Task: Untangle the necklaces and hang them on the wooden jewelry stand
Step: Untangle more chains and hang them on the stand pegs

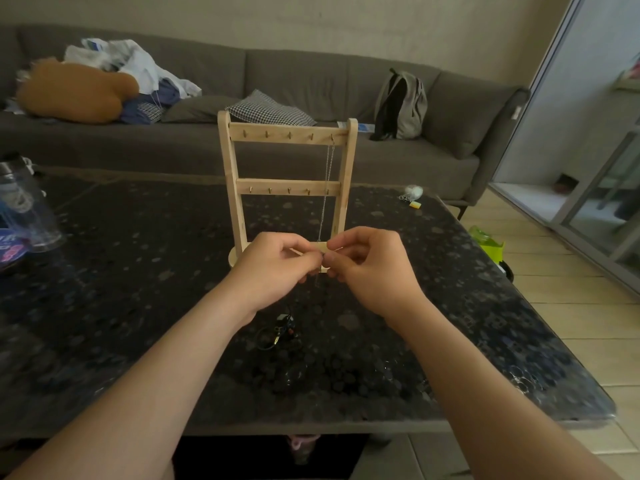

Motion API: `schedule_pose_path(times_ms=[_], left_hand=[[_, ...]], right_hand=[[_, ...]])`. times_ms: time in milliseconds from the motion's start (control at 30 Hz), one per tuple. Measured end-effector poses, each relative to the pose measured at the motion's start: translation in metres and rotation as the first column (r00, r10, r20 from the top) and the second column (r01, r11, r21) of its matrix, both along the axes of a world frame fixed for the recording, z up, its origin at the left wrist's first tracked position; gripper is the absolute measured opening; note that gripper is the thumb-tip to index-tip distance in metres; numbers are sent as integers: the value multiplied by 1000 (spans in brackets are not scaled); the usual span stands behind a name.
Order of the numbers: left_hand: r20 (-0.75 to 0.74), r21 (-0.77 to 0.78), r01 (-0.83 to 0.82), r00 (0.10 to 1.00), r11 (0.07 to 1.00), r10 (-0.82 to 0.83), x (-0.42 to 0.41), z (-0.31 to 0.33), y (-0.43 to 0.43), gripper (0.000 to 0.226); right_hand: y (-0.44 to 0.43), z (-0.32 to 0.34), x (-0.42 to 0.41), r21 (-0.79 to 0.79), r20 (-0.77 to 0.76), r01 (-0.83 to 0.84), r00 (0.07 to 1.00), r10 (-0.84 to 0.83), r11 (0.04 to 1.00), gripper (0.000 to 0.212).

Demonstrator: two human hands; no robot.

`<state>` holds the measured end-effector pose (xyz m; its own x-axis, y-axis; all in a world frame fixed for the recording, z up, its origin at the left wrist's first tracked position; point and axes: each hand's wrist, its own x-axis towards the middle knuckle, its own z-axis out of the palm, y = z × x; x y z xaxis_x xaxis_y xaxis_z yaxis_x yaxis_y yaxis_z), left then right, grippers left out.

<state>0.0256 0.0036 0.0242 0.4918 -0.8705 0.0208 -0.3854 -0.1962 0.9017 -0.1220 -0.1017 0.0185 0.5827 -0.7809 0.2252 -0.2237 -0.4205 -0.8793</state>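
L hand (277, 268) and R hand (375, 268) each pinched the thin chain (316, 282) in front of the stand (287, 136) base, above the tangle (280, 329) on the counter (138, 271). A hung chain (329, 174) occupied the top-right peg. Rec.: keep pinches close, work slack loose, avoid hard pulls.

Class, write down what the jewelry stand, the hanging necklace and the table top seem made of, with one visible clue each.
Jewelry stand: pale matt wood, light slats with small pegs.
Hanging necklace: fine silvery chain, probably metal.
Table top: dark speckled stone, polished and faintly reflective, perhaps granite.
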Motion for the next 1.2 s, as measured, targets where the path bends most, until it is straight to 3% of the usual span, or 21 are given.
schedule_pose_path(times_ms=[200, 433, 667, 967, 1200], left_hand=[[226, -71, -7, 974, 997, 23, 0, -2, 1, 7], [398, -12, -33, 917, 999, 34, -2, -6, -3, 12], [305, 45, 18, 952, 999, -31, -1, -7, -4, 12], [203, 52, 53, 977, 997, -62, -2, -3, -4, 14], [260, -26, 79, 963, 997, -69, 3, -3, 1, 10]], right_hand=[[1, 1, 0, -49, -71, -8, 997, 5, 999, 17], [3, 3, -1, -166, -126, 10, 992, -31, 986, 22], [4, 1, -2, -195, -85, -3, 996, -13, 981, 25], [4, 6, -3, -95, -24, -30, 999, 27, 995, 22], [2, 5, -4, -71, -24, -12, 1000, 10, 997, 25]])
